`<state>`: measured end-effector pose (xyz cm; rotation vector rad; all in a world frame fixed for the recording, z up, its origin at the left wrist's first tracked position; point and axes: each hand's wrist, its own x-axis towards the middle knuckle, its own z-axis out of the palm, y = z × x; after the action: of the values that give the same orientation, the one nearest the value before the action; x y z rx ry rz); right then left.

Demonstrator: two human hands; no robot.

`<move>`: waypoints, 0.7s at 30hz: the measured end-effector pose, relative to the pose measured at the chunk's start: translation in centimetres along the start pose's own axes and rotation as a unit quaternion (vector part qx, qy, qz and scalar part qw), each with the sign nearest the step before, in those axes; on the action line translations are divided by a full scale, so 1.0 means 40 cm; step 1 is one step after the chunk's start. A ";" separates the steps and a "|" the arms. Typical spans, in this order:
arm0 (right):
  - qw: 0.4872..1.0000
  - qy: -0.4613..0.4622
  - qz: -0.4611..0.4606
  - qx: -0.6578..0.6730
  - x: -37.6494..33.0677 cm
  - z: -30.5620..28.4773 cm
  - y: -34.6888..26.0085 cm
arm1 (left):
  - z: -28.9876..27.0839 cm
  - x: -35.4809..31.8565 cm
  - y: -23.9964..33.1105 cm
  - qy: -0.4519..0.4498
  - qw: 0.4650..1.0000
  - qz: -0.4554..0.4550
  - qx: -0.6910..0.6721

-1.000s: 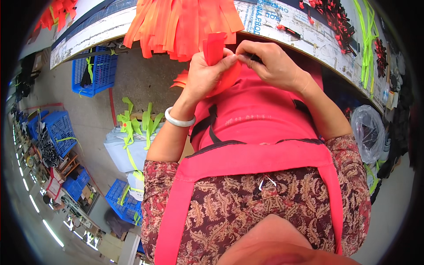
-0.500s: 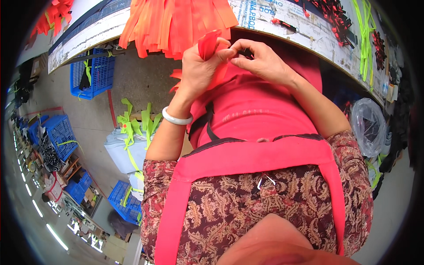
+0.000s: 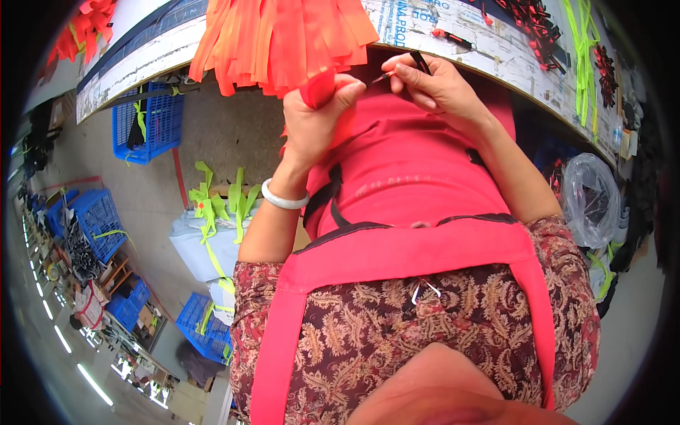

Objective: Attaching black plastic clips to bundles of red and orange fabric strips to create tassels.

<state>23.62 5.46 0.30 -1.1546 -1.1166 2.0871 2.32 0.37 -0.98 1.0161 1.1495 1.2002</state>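
Observation:
Red-orange fabric strip (image 3: pixel 319 89) is gripped in my left hand (image 3: pixel 310 131), whose fingers are closed with the thumb pressed on top. A white bangle (image 3: pixel 283 197) sits on that wrist. My right hand (image 3: pixel 445 91) is closed around a slim black-handled tool (image 3: pixel 421 62); a thin pointed metal tip sticks out toward the left hand, and its exact kind is unclear. The two hands are apart, above my red apron (image 3: pixel 418 163). Just beyond the left hand, a thick bunch of orange strips (image 3: pixel 283 42) hangs over the table edge.
On the white worktable (image 3: pixel 142 78) lie a small black piece with a red end (image 3: pixel 453 38), a pile of black-and-red pieces (image 3: pixel 542 35) and neon yellow strips (image 3: pixel 584 64). Blue crates (image 3: pixel 163 120) and a pale bundle (image 3: pixel 202 244) stand at left. A clear plastic bag (image 3: pixel 590 202) is at right.
My right hand has moved away from the left to the right, and the black tool now shows in it. The left hand has lowered slightly, still holding the strip.

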 end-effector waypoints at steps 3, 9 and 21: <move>0.999 0.019 -0.030 0.040 0.005 0.009 0.019 | 0.019 -0.025 0.013 -0.048 0.997 0.018 0.064; 0.994 -0.021 -0.019 0.104 0.011 0.001 0.024 | 0.015 -0.026 -0.007 -0.027 0.999 -0.034 -0.012; 0.999 -0.027 -0.024 0.026 -0.013 0.042 -0.009 | 0.021 -0.003 0.021 -0.040 0.998 -0.013 -0.047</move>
<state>22.46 4.56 1.32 -1.0423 -1.0967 2.1086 3.03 0.34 -0.03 0.9667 1.0309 1.1712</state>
